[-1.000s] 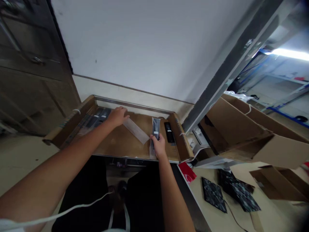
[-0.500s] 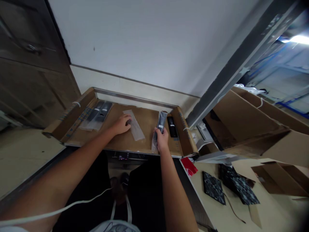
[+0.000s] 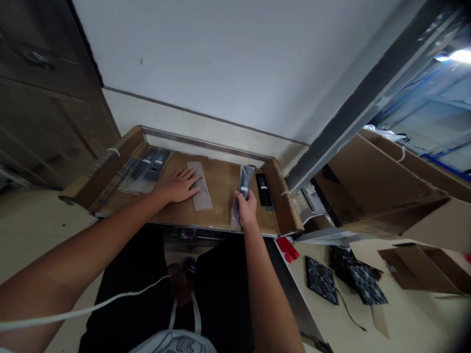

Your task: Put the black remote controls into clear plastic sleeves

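Looking from the centre of your cardboard-lined tray [image 3: 224,189] as a clock, you have the pale wall [image 3: 228,59] at 12 o'clock, behind the tray, and the dark door [image 3: 47,88] at 10 o'clock. The large open carton [image 3: 386,186] is at 3 o'clock, outside the tray. The tray itself lies in front of you, with raised cardboard sides at 9 and 3 o'clock. Outside it, between 3 and 4 o'clock, there is a smaller open carton [image 3: 427,267], and nearer, at 4 o'clock, several dark patterned pieces [image 3: 321,280].

Your left hand [image 3: 184,185] is near the centre, palm down, with its fingers spread; they touch one flat clear sleeve [image 3: 202,196], which lies on the cardboard. Your right hand [image 3: 248,208], toward 3 o'clock, is closed around a black device in a clear sleeve [image 3: 245,184], with the thumb upon it. The upper end of this device points to 12 o'clock. At 10 o'clock inside the tray, two sleeved dark devices [image 3: 152,164] lie side by side. One unwrapped black device [image 3: 263,189] rests at 3 o'clock, just beside the raised side. The red item [image 3: 287,249] is at 4 o'clock, outside, near the tray's corner.
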Demonstrator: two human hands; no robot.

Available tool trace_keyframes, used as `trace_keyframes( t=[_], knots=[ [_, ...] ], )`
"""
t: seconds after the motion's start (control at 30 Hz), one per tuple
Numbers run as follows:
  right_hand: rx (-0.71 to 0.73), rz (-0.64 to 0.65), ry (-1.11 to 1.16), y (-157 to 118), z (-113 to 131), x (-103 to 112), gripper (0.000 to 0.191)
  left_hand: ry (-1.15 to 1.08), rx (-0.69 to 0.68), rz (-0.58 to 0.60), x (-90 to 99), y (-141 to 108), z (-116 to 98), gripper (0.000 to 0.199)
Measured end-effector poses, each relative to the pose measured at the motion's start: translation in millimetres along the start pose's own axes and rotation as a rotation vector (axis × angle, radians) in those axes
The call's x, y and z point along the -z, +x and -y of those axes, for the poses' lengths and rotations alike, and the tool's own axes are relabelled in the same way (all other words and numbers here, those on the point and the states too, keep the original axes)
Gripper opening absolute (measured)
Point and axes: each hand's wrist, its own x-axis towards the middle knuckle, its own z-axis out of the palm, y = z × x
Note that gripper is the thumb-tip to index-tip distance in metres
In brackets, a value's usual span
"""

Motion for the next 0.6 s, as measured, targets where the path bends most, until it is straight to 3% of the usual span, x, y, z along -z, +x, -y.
trace_keyframes(
  t=[0.13,0.27,0.37,0.43,0.6],
  knots=[
    [0.027,0.012,-0.007,2,-2,-1,0.034,-0.042,-0.081,0.045,20.6,1,17,0.062],
    [0.021,0.019,-0.002,2,-2,-1,0.035,-0.127,0.056,-0.109,30.4,23,-11,0.064],
    [0.003,0.016,0.0,0,0,-2,0.036,-0.125,0.343,-0.104,18.2,39,-44,0.073],
    [-0.005,0.009,0.006,-1,2,-2,0.036,-0.093,0.458,-0.063,4.3,44,-58,0.083],
    [-0.007,0.013,0.013,-2,6,-2,0.033,-0.097,0.409,-0.16,-14.4,35,-60,0.083]
  ],
)
